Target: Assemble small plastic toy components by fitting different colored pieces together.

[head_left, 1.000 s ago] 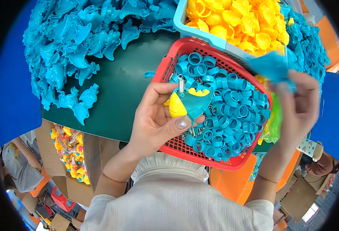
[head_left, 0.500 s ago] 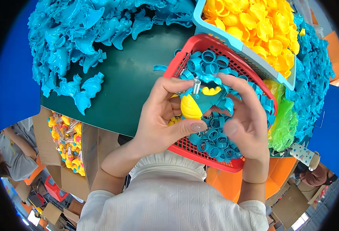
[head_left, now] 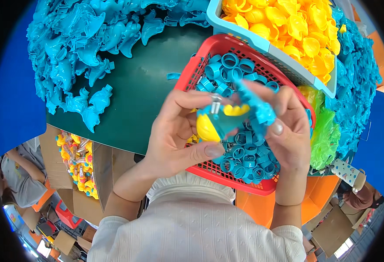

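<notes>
My left hand (head_left: 168, 135) is closed on a blue plastic toy shell (head_left: 228, 124) over the red basket. Fitted to that shell are a rounded yellow part (head_left: 207, 128) and a yellow toothed strip (head_left: 236, 110). A small shiny metal cylinder (head_left: 216, 105) stands at its upper end, beside my left fingertips. Between the thumb and fingers of my right hand (head_left: 290, 131) is a second blue shell piece (head_left: 258, 108), tilted and blurred by motion. It is close to the right side of the first shell; whether they touch I cannot tell.
The red basket (head_left: 186, 77) holds many blue plastic rings (head_left: 230, 60). Behind it stands a light-blue crate (head_left: 283, 56) of yellow shells. Blue shells are heaped on the green table (head_left: 152, 87) at left and far right. A cardboard box (head_left: 102, 170) of colourful toys sits below left.
My right fingers have closed on a blue shell piece and turned it on edge, at the right of the left-hand shell. Both hands have shifted slightly; the view has also moved a little.
</notes>
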Demonstrator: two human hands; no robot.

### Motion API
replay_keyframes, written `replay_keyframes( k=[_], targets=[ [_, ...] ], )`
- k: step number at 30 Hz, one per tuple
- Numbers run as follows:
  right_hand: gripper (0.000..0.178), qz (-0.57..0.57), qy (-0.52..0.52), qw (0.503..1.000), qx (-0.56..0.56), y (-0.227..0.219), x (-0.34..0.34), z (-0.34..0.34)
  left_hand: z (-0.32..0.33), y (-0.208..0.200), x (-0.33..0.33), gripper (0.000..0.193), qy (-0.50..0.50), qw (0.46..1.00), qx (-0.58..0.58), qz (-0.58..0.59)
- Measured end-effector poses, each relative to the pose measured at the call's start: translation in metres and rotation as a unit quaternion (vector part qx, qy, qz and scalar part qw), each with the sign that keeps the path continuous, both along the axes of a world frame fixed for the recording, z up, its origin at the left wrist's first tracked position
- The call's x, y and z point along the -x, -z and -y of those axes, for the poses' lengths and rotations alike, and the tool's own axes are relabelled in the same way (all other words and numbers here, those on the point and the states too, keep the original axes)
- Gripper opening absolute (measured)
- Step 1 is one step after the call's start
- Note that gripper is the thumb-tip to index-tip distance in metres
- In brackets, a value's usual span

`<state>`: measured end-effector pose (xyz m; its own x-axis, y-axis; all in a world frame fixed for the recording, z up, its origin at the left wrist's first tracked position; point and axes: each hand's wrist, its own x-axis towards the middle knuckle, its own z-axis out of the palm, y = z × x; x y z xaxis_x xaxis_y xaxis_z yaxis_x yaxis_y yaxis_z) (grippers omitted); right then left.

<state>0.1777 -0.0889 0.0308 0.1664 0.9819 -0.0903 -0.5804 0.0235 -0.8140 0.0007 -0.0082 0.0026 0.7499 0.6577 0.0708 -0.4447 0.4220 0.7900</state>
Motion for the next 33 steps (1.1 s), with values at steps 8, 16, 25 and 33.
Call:
replay_keyframes(
  k=[8,16,25,33],
  targets=[
    [0.061,0.128,0.008,0.992,-0.019,-0.004,0.013,0.003,-0.002,0.004,-0.003,0.056,-0.084,0.985,-0.137,-0.06],
    [0.062,0.131,-0.025,0.991,0.006,-0.003,0.021,0.002,-0.004,0.002,0.0,0.058,-0.101,0.964,-0.235,-0.067],
    [0.062,0.144,-0.022,0.989,0.011,-0.004,0.021,0.003,-0.003,0.004,0.002,0.056,-0.133,0.953,-0.266,-0.058],
    [0.061,0.152,-0.031,0.988,0.02,-0.002,0.02,0.002,-0.006,0.008,0.007,0.056,-0.124,0.925,-0.347,-0.096]
  ],
)
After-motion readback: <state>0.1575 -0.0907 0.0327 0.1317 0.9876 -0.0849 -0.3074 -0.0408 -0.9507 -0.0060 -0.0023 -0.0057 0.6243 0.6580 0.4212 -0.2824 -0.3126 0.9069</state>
